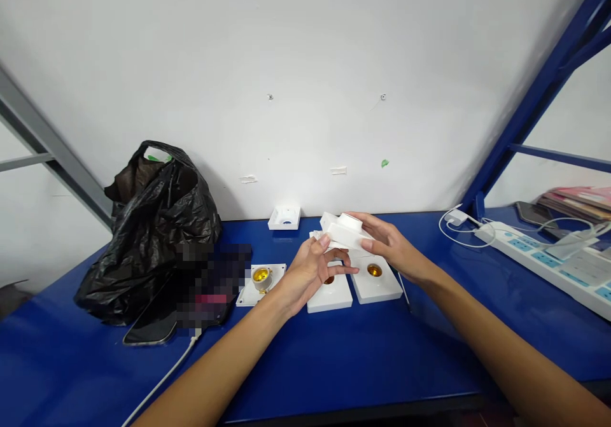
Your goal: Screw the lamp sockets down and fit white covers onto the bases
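Observation:
Both hands hold a white square housing with a raised round part, tilted above the blue table. My left hand pinches its left corner between thumb and finger, other fingers spread below. My right hand grips the right side, thumb in front. Beneath the hands lie two white square units, one partly hidden by my left hand, the other with a brass-coloured round centre. Left of them rests a white plate with an exposed brass-coloured socket. An open white housing stands near the wall.
A black plastic bag stands at the left, with a phone and a white cable in front. At the right are a long power strip, cables and another phone. A thin rod lies beside the right unit.

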A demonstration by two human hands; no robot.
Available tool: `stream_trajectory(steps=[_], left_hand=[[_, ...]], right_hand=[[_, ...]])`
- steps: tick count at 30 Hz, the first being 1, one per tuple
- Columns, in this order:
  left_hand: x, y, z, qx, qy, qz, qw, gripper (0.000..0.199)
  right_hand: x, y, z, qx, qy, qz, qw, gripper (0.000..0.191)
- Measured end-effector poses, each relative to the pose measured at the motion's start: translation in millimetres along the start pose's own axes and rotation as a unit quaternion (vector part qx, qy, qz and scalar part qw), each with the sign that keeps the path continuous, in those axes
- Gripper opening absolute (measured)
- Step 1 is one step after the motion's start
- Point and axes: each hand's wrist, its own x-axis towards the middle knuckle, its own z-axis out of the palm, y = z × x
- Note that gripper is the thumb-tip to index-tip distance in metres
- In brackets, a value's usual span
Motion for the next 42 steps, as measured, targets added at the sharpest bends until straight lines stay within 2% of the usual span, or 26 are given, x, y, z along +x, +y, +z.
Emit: stream_trajectory(steps=[6, 9, 14, 19, 25, 30, 34, 38, 42], left_hand=[[-1.4, 2.7, 2.0, 0.022, -0.002, -0.004, 1.000, 0.070], [-1.9, 0.8, 2.5, 0.011, -0.008, -0.007, 1.000, 0.071], [-2.1, -4.6, 0.9, -0.003, 0.020, 0.011, 1.000, 0.072], [-1.6, -6.3, 0.5, -0.010, 0.029, 0.026, 0.999, 0.078], [-2.1, -5.8, 1.4, -0.005, 0.032, 0.036, 0.999, 0.081], [-1.6, -5.9, 3.0, 0.007, 0.057, 0.035, 0.998, 0.071], [-0.3, -6.7, 2.0, 0.001, 0.050, 0.036, 0.998, 0.068], [-0.2, -9.3, -0.3, -0.004, 0.039, 0.042, 0.998, 0.069], [1.0, -12.0, -1.5, -0.011, 0.042, 0.036, 0.998, 0.065]], right_hand=[[-0.7, 1.3, -2.5, 0.011, -0.011, 0.016, 1.000, 0.056], [-0.7, 4.7, -2.9, -0.008, -0.021, 0.001, 1.000, 0.055], [-0.2, 9.1, -4.7, -0.021, -0.047, 0.018, 0.999, 0.061], [-0.3, 8.3, -6.0, -0.012, -0.067, 0.002, 0.998, 0.060], [-1.1, 2.9, -4.0, 0.020, -0.059, 0.008, 0.998, 0.058], [-0.8, -1.4, -3.2, 0.041, -0.056, 0.033, 0.997, 0.060], [-0.3, -0.9, -3.7, 0.040, -0.062, 0.038, 0.997, 0.063], [0.2, 2.4, -7.8, -0.001, -0.079, 0.015, 0.997, 0.065], [-1.0, 3.3, -13.0, -0.121, -0.080, -0.025, 0.989, 0.071]])
